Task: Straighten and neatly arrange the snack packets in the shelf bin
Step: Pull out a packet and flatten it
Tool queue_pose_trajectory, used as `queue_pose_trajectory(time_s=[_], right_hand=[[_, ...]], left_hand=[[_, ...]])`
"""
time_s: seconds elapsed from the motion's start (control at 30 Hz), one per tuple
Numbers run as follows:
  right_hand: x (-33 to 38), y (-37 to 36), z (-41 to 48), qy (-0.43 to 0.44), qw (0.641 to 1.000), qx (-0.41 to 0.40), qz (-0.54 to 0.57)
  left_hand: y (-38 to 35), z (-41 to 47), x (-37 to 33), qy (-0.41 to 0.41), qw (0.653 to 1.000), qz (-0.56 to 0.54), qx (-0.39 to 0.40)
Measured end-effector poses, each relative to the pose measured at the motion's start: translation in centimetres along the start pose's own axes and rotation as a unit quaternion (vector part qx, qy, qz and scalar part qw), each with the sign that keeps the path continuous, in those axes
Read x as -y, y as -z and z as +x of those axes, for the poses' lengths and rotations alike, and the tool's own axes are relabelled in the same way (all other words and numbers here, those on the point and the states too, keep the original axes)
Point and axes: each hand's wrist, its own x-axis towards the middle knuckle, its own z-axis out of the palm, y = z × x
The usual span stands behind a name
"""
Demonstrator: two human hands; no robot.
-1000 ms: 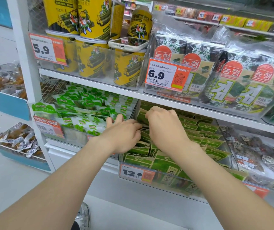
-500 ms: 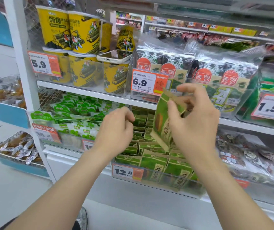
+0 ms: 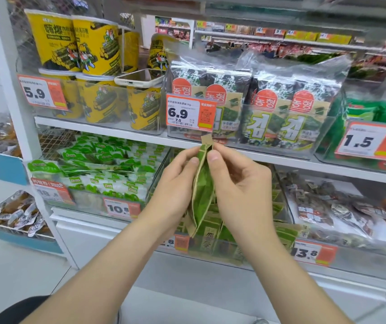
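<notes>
Snack packet (image 3: 202,190), green and tan, held up between both hands in front of the shelf bin (image 3: 210,251).

Pinched near the top edge between the thumb and fingers of the left hand (image 3: 175,190) and of the right hand (image 3: 241,190), with the other fingers of the right hand loosely curled beside it. Upright and edge-on to the camera, the tan top flap just below the white edge of the upper shelf (image 3: 281,157). Behind and below it, more green packets (image 3: 208,232) standing in rows in the clear bin on the lower shelf. On the upper shelf, yellow tubs (image 3: 93,43) with a phone (image 3: 138,79) lying flat on top, and beside them dark seaweed bags (image 3: 281,108) behind a 6.9 price tag (image 3: 191,112).
</notes>
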Motion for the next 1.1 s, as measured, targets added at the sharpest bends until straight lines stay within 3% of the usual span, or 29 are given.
queue_pose_trajectory(time_s=[0.17,0.33,0.53,0.63,0.8,0.9,1.0,1.1], right_hand=[[-0.4,-0.3,0.2,-0.037,0.999,-0.029,0.008],[-0.7,-0.8,0.5,-0.08,0.996,-0.035,0.016],[-1.1,-1.1,0.6,-0.051,0.997,0.003,-0.056],[-1.1,-0.9,0.8,-0.043,0.998,0.017,-0.04],[0.0,0.0,0.9,-0.098,0.989,0.114,0.003],[0.6,0.9,0.9,-0.186,0.963,0.195,0.011],[0.7,1.7,0.8,-0.214,0.936,0.278,-0.035],[0.5,1.8,0.6,-0.23,0.926,0.297,-0.032]], left_hand=[[-0.3,-0.6,0.1,0.006,0.999,-0.03,-0.024],[-0.7,-1.1,-0.7,0.012,0.997,-0.077,0.009],[-0.3,-1.0,-0.9,0.045,0.989,-0.138,0.021],[0.2,-1.0,-1.4,0.081,0.98,-0.178,0.029],[0.7,-1.0,-1.5,0.089,0.978,-0.189,0.008],[0.7,-1.0,-1.5,0.085,0.979,-0.185,0.0],[0.8,-0.9,-1.9,0.081,0.978,-0.192,-0.025],[1.1,-0.9,-2.4,0.058,0.979,-0.19,-0.042]])
